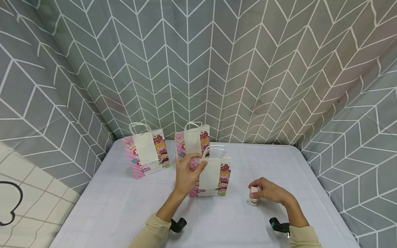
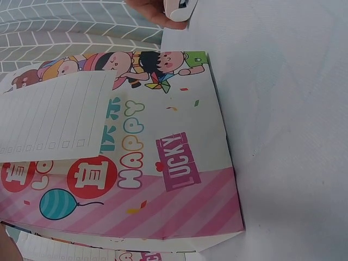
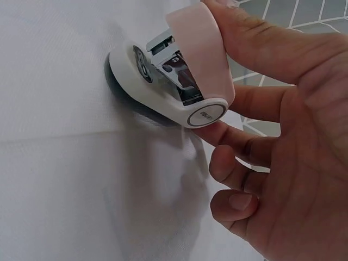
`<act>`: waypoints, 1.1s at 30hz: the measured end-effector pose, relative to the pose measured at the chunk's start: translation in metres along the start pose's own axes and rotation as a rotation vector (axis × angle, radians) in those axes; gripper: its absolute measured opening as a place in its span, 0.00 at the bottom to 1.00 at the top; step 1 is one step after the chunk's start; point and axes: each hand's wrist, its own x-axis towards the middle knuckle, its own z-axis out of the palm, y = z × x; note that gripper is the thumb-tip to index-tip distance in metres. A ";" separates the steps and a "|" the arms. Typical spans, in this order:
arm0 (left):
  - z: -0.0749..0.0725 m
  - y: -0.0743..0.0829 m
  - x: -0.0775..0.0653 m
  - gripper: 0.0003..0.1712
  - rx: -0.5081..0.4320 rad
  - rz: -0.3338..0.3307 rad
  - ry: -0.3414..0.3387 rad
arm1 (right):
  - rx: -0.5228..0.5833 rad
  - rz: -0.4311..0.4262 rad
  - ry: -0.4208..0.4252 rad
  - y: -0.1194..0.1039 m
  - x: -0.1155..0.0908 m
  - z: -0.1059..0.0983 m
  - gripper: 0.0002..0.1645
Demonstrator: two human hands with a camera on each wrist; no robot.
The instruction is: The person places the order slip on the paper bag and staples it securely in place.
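Observation:
My left hand [image 1: 186, 177] pinches the upper left edge of a paper gift bag [image 1: 224, 179], thumb on the front and fingers behind. The bag stands upright, with white handles on top and a lined white slip [image 1: 208, 175] over its front. In the left wrist view the bag [image 2: 204, 136] shows cartoon children, pink stripes and the word LUCKY. To the right of it, my right hand [image 1: 273, 192] holds a small pink and white stapler [image 3: 201, 54] between thumb and fingers. Its base is down at the white cloth, and the ring and little fingers curl loosely below.
Two similar bags with slips stand farther back, one at the left [image 1: 147, 155] and another [image 1: 192, 139] behind the held bag. A white cloth covers the table [image 1: 124, 213]. Grey patterned curtains [image 1: 198, 69] enclose the back and sides.

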 end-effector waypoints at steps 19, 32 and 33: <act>0.000 -0.016 -0.003 0.14 -0.029 0.005 -0.021 | 0.124 -0.045 -0.091 -0.005 -0.002 0.004 0.31; 0.000 0.008 0.000 0.16 -0.029 -0.017 0.005 | 0.142 -0.056 -0.140 -0.004 -0.003 0.004 0.31; -0.001 0.012 0.001 0.15 -0.028 -0.008 0.005 | 0.140 -0.057 -0.144 -0.005 -0.003 0.004 0.31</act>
